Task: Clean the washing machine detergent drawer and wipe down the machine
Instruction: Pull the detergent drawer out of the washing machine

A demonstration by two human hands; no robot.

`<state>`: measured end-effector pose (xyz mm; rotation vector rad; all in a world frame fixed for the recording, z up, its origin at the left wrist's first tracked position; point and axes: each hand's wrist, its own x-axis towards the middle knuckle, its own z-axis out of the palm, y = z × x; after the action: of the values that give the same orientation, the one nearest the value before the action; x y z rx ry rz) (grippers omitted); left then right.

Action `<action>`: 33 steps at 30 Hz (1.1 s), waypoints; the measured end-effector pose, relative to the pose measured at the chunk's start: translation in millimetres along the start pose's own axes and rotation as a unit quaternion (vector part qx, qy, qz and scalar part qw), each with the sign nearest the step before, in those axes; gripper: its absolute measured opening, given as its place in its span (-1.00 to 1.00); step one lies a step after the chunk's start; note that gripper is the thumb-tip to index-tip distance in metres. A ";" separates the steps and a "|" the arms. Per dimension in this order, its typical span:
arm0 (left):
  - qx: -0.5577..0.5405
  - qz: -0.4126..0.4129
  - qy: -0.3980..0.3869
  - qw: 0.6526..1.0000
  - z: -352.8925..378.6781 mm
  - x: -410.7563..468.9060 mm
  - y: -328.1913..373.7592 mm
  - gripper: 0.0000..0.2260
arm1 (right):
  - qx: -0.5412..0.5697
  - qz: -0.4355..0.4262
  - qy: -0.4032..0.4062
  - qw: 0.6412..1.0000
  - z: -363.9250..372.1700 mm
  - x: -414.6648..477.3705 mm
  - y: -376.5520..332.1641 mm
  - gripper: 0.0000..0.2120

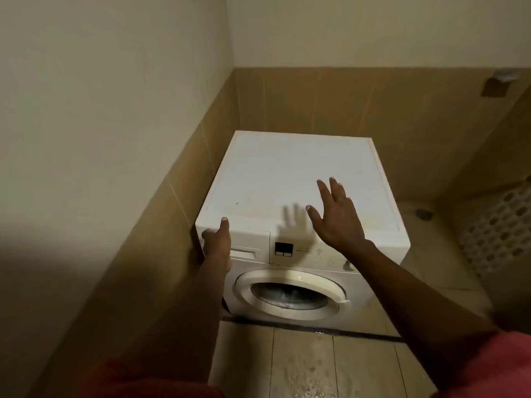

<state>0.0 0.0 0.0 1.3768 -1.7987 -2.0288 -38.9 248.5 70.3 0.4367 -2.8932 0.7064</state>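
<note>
A white front-loading washing machine (287, 173) stands in the corner against tan tiled walls. Its detergent drawer (244, 252) sits closed at the top left of the front panel, beside a small dark display (284, 249). The round door (290, 294) below is closed. My left hand (217, 239) grips the machine's front left top corner, thumb on the top edge and fingers around the side. My right hand (336, 214) hovers above the top near the front, fingers spread, holding nothing, casting a shadow on the lid.
The left wall lies close to the machine's side. A white perforated laundry basket (500, 234) stands at the right. A floor drain (423, 214) shows behind the machine's right. Wet tiles (310, 369) lie in front of the machine.
</note>
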 end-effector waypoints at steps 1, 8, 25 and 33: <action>-0.040 -0.022 -0.002 0.999 -0.1 3.7 -3.0 -0.37 | -0.004 0.002 -0.006 1.000 6.9 2.5 0.2 -0.41; -0.210 -0.137 -0.059 0.966 11.8 36.2 -37.5 -0.25 | 0.002 0.025 -0.053 0.998 50.0 22.8 2.5 -0.41; -0.328 -0.165 -0.116 0.923 37.1 82.0 -64.0 -0.25 | 0.002 0.089 -0.124 0.988 108.7 46.2 5.1 -0.42; -0.330 -0.153 -0.126 0.923 40.3 84.7 -67.9 -0.32 | 0.037 0.114 -0.128 0.985 117.2 37.5 12.8 -0.44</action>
<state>-44.6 -0.9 -106.9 1.2638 -0.8158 -2.7147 -85.3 195.3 -31.2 0.2183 -3.2036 0.8490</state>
